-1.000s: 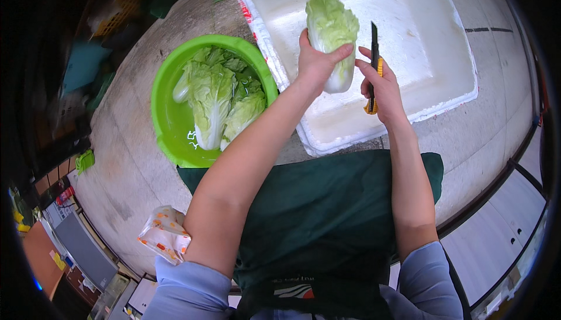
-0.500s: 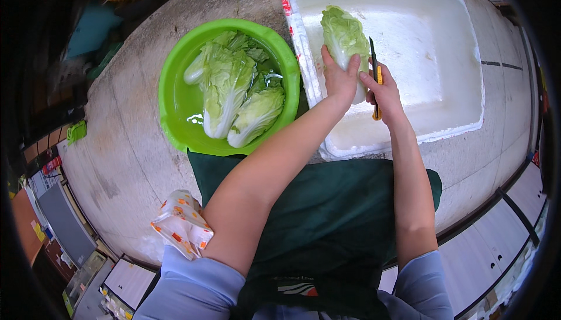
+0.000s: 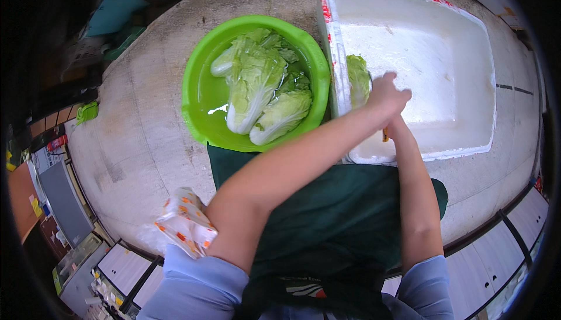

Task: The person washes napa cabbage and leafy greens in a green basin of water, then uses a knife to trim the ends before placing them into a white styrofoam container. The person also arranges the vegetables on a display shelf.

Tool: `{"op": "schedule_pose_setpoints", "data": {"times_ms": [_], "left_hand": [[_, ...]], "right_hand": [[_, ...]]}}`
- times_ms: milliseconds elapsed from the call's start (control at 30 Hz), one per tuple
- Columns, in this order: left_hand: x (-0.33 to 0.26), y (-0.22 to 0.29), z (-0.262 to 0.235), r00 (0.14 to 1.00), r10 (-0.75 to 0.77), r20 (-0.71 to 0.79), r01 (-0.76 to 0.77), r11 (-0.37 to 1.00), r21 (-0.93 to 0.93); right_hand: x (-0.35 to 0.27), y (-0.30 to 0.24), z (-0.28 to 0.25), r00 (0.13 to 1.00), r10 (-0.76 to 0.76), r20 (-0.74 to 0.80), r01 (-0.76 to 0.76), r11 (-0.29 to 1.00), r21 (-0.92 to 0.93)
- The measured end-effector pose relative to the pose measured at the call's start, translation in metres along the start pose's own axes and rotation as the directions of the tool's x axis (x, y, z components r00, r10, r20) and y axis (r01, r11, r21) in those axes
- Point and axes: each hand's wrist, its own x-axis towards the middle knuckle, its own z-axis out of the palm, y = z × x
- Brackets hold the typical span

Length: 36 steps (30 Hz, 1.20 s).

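Observation:
My left hand is stretched over the white foam box and crosses in front of my right hand; motion smears its fingers, so their hold cannot be made out. My right hand is mostly covered by the left, with the yellow handle of a utility knife showing at its palm. The knife's blade is hidden. A napa cabbage rests against the left wall of the foam box, apart from the visible fingers, its lower end out of sight behind my left hand and wrist.
Left of the box stands a green basin of water with several napa cabbages in it. A dark green apron covers my lap. An orange-patterned plastic wrap sits by my left upper arm. Concrete floor surrounds both containers.
My left hand has let go of the napa cabbage, which now lies lower against the box's left wall. That hand has swung right, over my right hand and the knife. The whole view has shifted slightly.

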Motion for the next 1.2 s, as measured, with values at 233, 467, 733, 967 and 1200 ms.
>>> {"op": "schedule_pose_setpoints", "data": {"times_ms": [233,467,733,967,1200], "left_hand": [[-0.008,0.026,-0.208,0.797,0.53,-0.289,-0.339,0.79,0.511],[-0.074,-0.119,-0.283,0.855,0.45,-0.256,-0.146,0.683,0.716],[-0.072,-0.173,-0.259,0.847,0.45,-0.284,-0.087,0.644,0.76],[-0.057,-0.184,-0.29,0.911,0.281,-0.302,-0.158,0.914,0.374],[-0.091,-0.127,-0.316,0.99,0.071,-0.12,0.015,0.8,0.6]], "right_hand": [[-0.101,-0.085,0.034,0.976,-0.193,-0.104,0.174,0.97,-0.172],[-0.108,-0.062,0.025,0.967,-0.215,-0.134,0.206,0.976,-0.076],[-0.103,-0.068,0.038,0.951,-0.294,-0.096,0.285,0.954,-0.097],[-0.095,-0.064,0.034,0.954,-0.281,-0.101,0.269,0.956,-0.12],[-0.096,-0.06,0.026,0.947,-0.302,-0.106,0.29,0.95,-0.112]]}}
